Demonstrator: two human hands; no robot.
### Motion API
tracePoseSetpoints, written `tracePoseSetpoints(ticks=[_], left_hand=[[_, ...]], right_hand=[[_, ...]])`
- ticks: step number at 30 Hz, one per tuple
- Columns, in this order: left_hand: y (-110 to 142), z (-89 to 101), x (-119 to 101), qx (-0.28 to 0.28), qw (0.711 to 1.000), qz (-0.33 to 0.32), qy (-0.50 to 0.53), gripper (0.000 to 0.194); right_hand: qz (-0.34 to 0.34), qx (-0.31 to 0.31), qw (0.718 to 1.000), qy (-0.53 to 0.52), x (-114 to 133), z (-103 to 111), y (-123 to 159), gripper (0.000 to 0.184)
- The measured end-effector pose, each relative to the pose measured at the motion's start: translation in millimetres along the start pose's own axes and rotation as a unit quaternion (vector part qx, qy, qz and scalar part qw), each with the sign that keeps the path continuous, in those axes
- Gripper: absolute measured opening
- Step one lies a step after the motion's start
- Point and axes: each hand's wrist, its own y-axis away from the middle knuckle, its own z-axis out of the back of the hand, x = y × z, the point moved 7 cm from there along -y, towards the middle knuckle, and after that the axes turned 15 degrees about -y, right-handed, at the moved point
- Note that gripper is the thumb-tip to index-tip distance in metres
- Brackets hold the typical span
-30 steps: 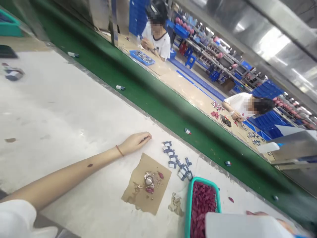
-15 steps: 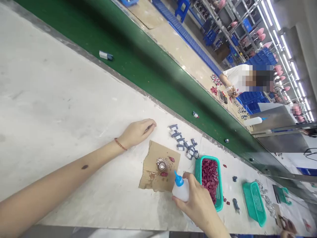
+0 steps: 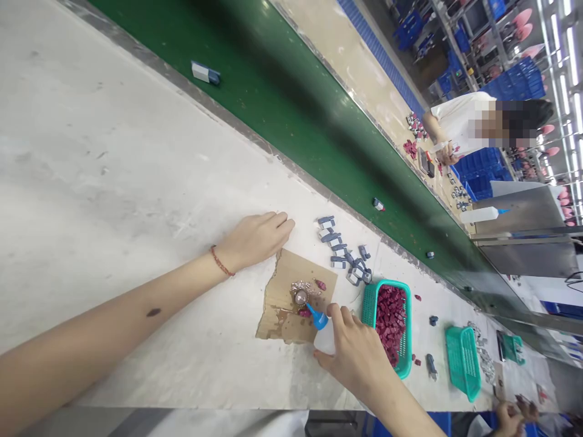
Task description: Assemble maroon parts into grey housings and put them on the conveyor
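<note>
My right hand (image 3: pixel 357 358) grips a small white squeeze bottle (image 3: pixel 324 338) with a blue nozzle. The nozzle tip points at a small round metal cap (image 3: pixel 300 297) lying in a glue-stained patch on a piece of brown cardboard (image 3: pixel 286 303). My left hand (image 3: pixel 255 238) rests on the white table just past the cardboard's far left corner, fingers curled together; earlier frames show a thin dark stick in it, now hidden. A red cord circles that wrist.
Several small grey-blue parts (image 3: pixel 339 249) lie beyond the cardboard. A teal basket (image 3: pixel 407 321) of dark red pieces stands right of it, another teal basket (image 3: pixel 462 364) farther right. A green conveyor belt (image 3: pixel 291 109) carries scattered parts. A person (image 3: pixel 460 127) works across it.
My right hand brought the squeeze bottle into view and tipped its nozzle down onto the metal cap. My view swung down and to the right. My left hand stayed put.
</note>
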Motion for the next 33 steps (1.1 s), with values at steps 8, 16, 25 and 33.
tracePoseSetpoints(ticks=[8,16,25,33], left_hand=[[0,-2.8,1,0.015,1.0,0.008,0.008,0.025],[0,-0.6,-1,0.012,1.0,0.002,-0.011,0.028],[2,6.0,2,-0.043,0.996,0.035,0.074,0.031],[0,6.6,3,-0.01,0.979,0.093,0.18,0.035]], right_hand=[[0.017,-0.014,1.0,-0.006,-2,-2,0,0.04],[0.007,-0.004,1.0,-0.027,-1,1,0,0.043],[0.058,-0.195,0.932,-0.299,-47,-5,58,0.044],[-0.015,-0.673,0.536,-0.509,-186,-38,185,0.064]])
